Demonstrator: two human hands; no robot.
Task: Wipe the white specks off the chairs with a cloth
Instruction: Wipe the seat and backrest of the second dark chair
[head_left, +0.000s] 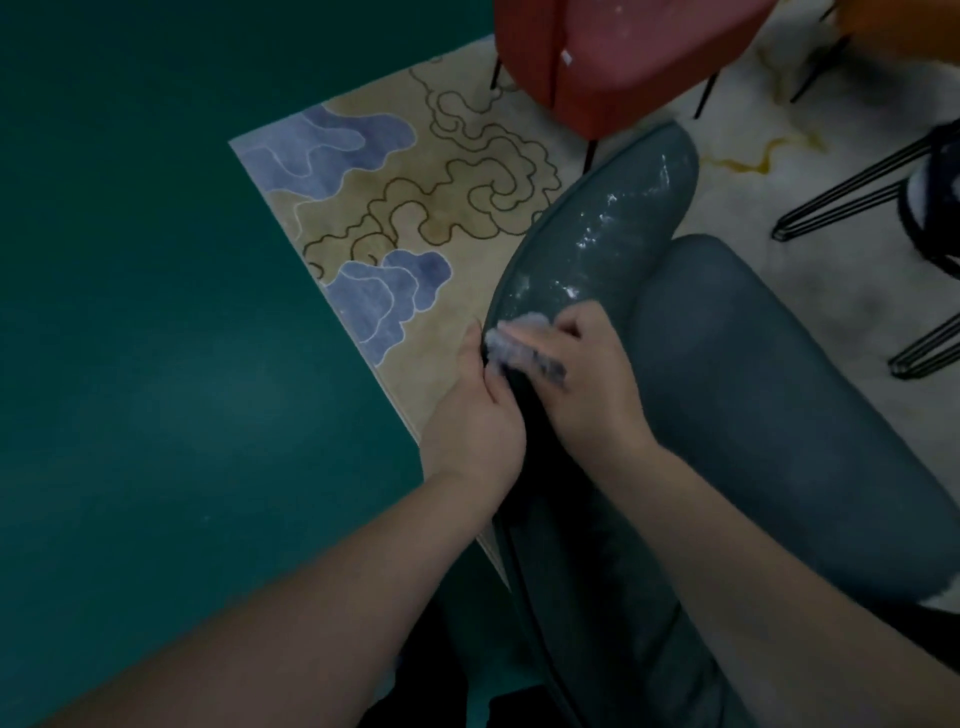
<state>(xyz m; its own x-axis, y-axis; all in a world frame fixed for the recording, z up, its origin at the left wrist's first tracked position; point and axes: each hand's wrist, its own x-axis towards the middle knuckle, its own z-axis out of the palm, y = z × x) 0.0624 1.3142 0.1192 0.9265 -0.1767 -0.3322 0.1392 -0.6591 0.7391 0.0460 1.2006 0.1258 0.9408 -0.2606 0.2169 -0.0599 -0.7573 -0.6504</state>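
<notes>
Grey-blue chair (597, 270), centre to right of frame. Its curved armrest runs from centre up toward upper right, and white specks (592, 236) are scattered along the top, thickest mid-length.

Right hand (587, 384) presses a small pale cloth (519, 348) onto the near end of the armrest, fingers curled over it and clamped on the fabric. Left hand (472, 421) sits on the outer edge of the same armrest, just beside the cloth, fingertips pinching its near corner or the rim; cannot tell which.

Judgement: the stretch beyond the cloth is not yet wiped. Best to draw the cloth in one direction toward the upper right, keeping firm, flat pressure, with the left hand steadying the rim. Refold to a fresh face if specks smear rather than lift.

Around: patterned rug (415, 171) at centre left; green floor (130, 312) over the left half. Red chair (613, 57) at top, specked too, close to the armrest tip. Black wire legs (857, 192) at right, well apart.
</notes>
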